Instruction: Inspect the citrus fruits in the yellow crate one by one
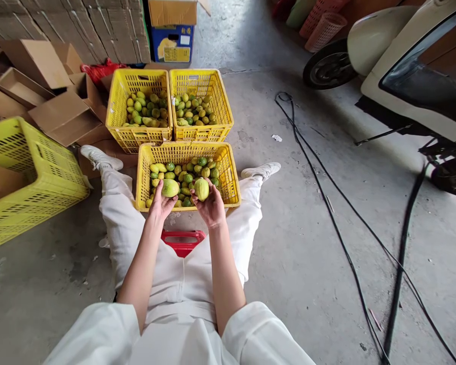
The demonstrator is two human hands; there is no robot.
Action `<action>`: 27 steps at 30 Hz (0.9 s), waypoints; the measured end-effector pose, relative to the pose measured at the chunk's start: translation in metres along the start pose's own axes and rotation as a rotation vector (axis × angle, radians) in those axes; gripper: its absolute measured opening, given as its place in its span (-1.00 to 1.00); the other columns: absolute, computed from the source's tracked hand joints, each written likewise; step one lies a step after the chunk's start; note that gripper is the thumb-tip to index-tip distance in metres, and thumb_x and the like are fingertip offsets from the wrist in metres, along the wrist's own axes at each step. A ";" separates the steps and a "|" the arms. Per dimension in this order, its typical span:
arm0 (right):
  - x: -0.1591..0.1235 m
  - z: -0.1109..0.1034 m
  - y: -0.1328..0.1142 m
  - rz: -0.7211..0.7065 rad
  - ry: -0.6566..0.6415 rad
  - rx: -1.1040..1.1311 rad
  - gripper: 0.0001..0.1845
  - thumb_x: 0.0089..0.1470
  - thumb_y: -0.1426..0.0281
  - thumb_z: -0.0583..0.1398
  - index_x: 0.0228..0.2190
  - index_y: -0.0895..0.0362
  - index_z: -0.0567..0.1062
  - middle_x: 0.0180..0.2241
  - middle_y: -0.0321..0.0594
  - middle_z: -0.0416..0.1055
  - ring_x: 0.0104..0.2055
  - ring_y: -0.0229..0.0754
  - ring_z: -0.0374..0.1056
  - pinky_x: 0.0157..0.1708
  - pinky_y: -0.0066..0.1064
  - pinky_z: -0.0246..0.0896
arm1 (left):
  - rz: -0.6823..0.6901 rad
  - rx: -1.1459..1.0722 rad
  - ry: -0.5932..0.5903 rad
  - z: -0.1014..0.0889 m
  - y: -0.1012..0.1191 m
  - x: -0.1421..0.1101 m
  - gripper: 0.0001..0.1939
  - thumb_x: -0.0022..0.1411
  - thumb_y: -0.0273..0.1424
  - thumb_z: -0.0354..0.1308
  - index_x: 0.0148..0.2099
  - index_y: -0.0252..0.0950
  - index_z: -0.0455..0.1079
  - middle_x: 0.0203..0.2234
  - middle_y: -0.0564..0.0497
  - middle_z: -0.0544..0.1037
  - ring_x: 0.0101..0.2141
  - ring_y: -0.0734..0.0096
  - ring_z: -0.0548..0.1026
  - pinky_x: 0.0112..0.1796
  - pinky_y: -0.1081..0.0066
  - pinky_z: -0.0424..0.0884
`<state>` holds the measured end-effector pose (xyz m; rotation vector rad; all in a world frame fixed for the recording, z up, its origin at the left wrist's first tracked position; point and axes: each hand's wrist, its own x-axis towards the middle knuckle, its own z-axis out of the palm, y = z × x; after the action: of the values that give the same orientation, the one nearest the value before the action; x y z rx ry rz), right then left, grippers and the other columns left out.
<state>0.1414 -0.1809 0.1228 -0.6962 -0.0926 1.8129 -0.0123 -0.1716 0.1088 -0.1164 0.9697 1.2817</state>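
Note:
My left hand (161,204) is closed around an oval yellow-green fruit (171,188), lemon-like in shape, over the near edge of the front yellow crate (188,209). In my right hand (212,205) is a rounder yellow-green fruit (201,189) with faint ridges, held upright between the fingers. Several loose fruits (188,178), green to yellow, lie in the front crate below both hands. Beyond it, side by side, stand a back left crate (139,133) and a back right crate (201,133), each partly filled with similar fruit.
A larger yellow-green crate (57,167) stands at left, beside a heap of cardboard boxes (61,111). Between my legs is a red plastic seat (183,248). Black cables (338,228) cross the floor at right, near a white scooter (383,56). A blue box (173,43) stands behind.

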 end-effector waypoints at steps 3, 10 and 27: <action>-0.001 0.000 -0.002 -0.022 0.048 0.016 -0.84 0.14 0.35 0.19 -0.19 -0.03 0.43 -0.21 -0.28 0.53 -0.12 -0.17 0.47 -0.31 -0.38 0.46 | 0.023 0.006 -0.018 0.001 0.003 -0.002 -0.60 0.26 0.00 0.13 -0.20 -0.26 0.43 -0.38 -0.10 0.56 -0.43 0.39 0.47 -0.53 0.49 0.38; 0.002 -0.006 0.005 -0.030 0.031 0.023 -0.74 -0.03 0.50 0.26 -0.24 0.04 0.45 -0.34 -0.37 0.49 -0.37 -0.37 0.40 -0.41 -0.59 0.39 | -0.070 0.070 -0.113 -0.002 0.009 -0.004 -0.75 0.22 -0.19 0.15 -0.23 -0.28 0.41 -0.42 -0.02 0.56 -0.41 0.38 0.56 -0.37 0.41 0.53; -0.005 0.000 -0.005 -0.060 -0.077 -0.031 -0.69 0.03 0.28 0.28 -0.14 -0.01 0.47 -0.20 -0.32 0.53 -0.25 -0.25 0.46 -0.34 -0.43 0.47 | -0.057 0.153 -0.192 0.016 0.012 -0.020 -0.77 0.19 -0.28 0.11 -0.14 -0.29 0.39 -0.38 -0.08 0.56 -0.33 0.27 0.58 -0.50 0.48 0.47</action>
<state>0.1468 -0.1834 0.1265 -0.6395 -0.1913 1.7837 -0.0125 -0.1735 0.1374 0.0957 0.8891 1.1399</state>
